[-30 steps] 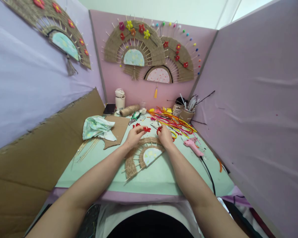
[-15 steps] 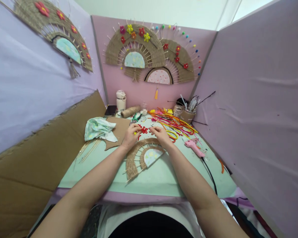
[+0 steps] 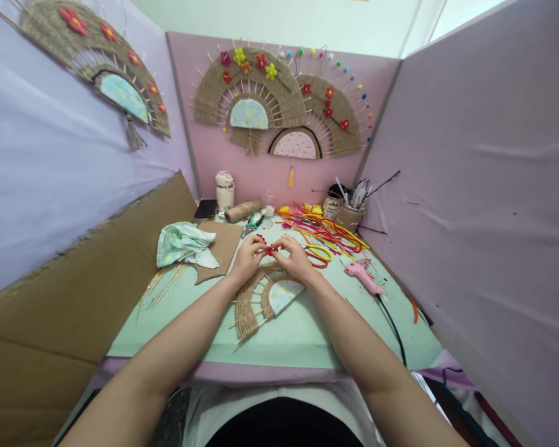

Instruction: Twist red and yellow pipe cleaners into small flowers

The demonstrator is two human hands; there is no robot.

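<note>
Between my two hands is a small red pipe-cleaner flower (image 3: 271,251), partly covered by my fingertips. My left hand (image 3: 249,256) pinches it from the left. The fingers of my right hand (image 3: 292,254) close on its right side. Just below my hands, a fan-shaped twine weaving (image 3: 249,307) on thin sticks lies on the table, with a pale floral half-circle (image 3: 282,295) at its centre. More red pipe cleaner (image 3: 261,238) shows behind my left fingers.
A pink glue gun (image 3: 363,277) with a black cord lies at right. Bundled pipe cleaners (image 3: 328,226), a twine roll (image 3: 243,211), green-handled pliers (image 3: 255,221) and a white bottle (image 3: 225,191) sit at the back. Floral cloth (image 3: 184,243) rests on cardboard (image 3: 226,242) at left.
My right hand has moved left to meet the flower, and its fingers now grip it. The flower has tipped from facing me to nearly edge-on. The view has shifted slightly.
</note>
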